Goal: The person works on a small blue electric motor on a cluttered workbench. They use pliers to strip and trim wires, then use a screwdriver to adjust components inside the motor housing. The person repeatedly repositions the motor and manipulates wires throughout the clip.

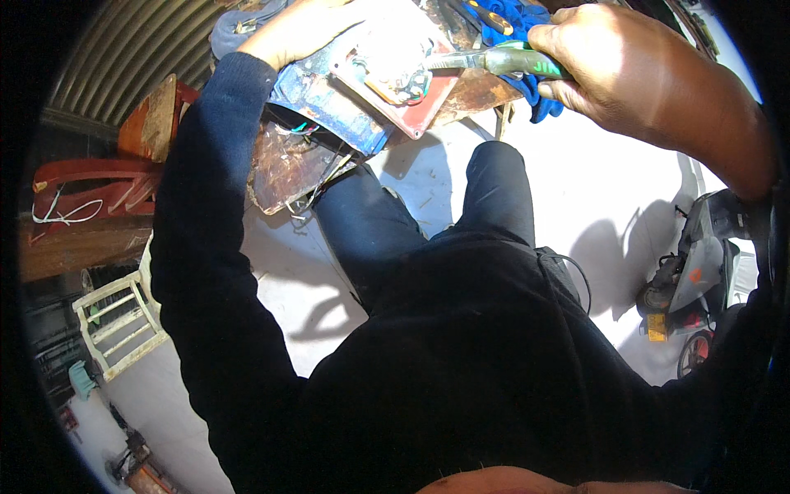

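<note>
In my right hand (pixel 588 62) is a green-handled hand tool (pixel 518 62) that looks like pliers, its fingers wrapped round the grip. The tool's metal end points left and meets wiring on a red square plate (pixel 424 115). Coloured wires (pixel 407 86) show at the plate's middle, where strong glare washes out detail. Beneath the plate lies a worn blue metal part (pixel 333 107). My left hand (pixel 317 29) is at the plate's far left side; its fingers fade into the glare and the upper edge, so their grip is hidden.
The work lies on a stained wooden bench (pixel 284 169) in front of my knees. Blue cloth (pixel 539 99) and a yellow-and-black handled tool (pixel 491 18) are at its right. Reddish wooden furniture (pixel 90 177) and a pale slatted frame (pixel 123 321) stand left; a grey machine (pixel 699 255) stands right.
</note>
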The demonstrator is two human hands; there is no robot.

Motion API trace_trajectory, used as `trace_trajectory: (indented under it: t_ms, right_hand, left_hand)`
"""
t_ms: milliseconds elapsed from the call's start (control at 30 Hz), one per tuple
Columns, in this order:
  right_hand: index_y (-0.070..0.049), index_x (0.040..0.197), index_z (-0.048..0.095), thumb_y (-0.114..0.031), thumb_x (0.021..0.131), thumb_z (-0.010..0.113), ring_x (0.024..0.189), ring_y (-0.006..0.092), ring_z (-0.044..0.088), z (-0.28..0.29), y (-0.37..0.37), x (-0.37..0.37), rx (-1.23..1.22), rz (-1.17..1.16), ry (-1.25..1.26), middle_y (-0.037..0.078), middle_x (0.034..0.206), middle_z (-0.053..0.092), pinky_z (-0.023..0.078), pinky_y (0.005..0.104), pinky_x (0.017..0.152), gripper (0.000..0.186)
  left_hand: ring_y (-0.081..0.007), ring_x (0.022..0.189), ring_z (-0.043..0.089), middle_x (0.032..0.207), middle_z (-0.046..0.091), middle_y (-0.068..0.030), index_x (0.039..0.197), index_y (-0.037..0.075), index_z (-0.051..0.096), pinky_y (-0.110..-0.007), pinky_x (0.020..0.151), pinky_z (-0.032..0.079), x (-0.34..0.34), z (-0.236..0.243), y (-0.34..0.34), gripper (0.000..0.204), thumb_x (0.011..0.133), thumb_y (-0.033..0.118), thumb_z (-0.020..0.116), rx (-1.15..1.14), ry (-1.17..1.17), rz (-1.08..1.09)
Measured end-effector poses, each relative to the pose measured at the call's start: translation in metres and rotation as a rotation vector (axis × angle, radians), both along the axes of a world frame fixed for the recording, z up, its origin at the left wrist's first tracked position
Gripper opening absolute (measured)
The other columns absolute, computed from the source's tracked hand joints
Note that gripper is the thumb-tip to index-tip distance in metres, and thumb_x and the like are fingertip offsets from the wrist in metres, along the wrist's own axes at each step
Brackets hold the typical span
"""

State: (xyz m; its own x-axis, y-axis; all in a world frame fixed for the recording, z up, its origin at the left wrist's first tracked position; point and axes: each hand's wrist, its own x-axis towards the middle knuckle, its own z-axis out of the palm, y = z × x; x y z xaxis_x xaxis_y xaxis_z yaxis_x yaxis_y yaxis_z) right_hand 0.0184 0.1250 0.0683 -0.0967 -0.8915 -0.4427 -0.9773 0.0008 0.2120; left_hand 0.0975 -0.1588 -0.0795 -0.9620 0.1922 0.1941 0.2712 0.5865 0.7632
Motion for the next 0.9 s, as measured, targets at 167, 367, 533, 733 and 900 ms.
trace_trajectory:
  t_ms: [167,367,533,733,900]
  right_hand:
    - [-0.001,0.138,0.068,-0.022,0.111,0.053,0.072,0.0234,0.072,0.005,-0.019,-0.01,0.299,-0.473,-0.181,0.014,0.085,0.075,0.06,0.0396,0.064,0.037]
    - [0.003,0.115,0.074,-0.03,0.106,0.067,0.082,0.0276,0.07,-0.032,-0.041,-0.084,-0.059,-0.12,-0.365,0.019,0.092,0.075,0.058,0.0407,0.073,0.035]
    - [0.005,0.117,0.073,-0.026,0.11,0.063,0.085,0.0246,0.071,-0.013,-0.059,-0.093,0.085,-0.16,-0.271,0.018,0.101,0.075,0.058,0.0372,0.078,0.034]
    - [0.005,0.128,0.07,-0.039,0.111,0.059,0.102,0.0285,0.073,0.006,-0.054,-0.078,0.265,-0.368,-0.112,0.022,0.117,0.075,0.06,0.0393,0.092,0.049]
    - [0.003,0.127,0.072,-0.037,0.112,0.057,0.1,0.0296,0.073,-0.022,-0.058,-0.098,0.252,0.085,-0.203,0.023,0.113,0.076,0.061,0.0394,0.09,0.045]
  left_hand:
    - [-0.0232,0.119,0.068,0.129,0.071,-0.0143,0.141,-0.001,0.062,-0.037,0.104,0.056,0.004,-0.029,-0.02,0.037,0.107,0.012,0.061,0.091,-0.018,0.119]
    - [-0.0235,0.114,0.071,0.125,0.075,-0.0142,0.135,-0.001,0.068,-0.037,0.101,0.058,0.02,-0.043,-0.044,0.032,0.109,0.013,0.056,0.297,-0.004,0.364]
    - [-0.0236,0.11,0.074,0.121,0.077,-0.014,0.129,-0.001,0.073,-0.037,0.098,0.06,0.019,-0.044,-0.039,0.031,0.111,0.013,0.052,0.453,-0.047,0.345]
    - [-0.0236,0.115,0.072,0.128,0.074,-0.014,0.134,-0.003,0.069,-0.037,0.101,0.059,0.012,-0.039,-0.028,0.032,0.108,0.012,0.057,0.58,-0.07,0.364]
    - [-0.0222,0.119,0.07,0.132,0.073,-0.0132,0.136,0.0,0.067,-0.037,0.102,0.058,0.016,-0.039,-0.027,0.035,0.103,0.011,0.067,0.432,0.005,0.25]
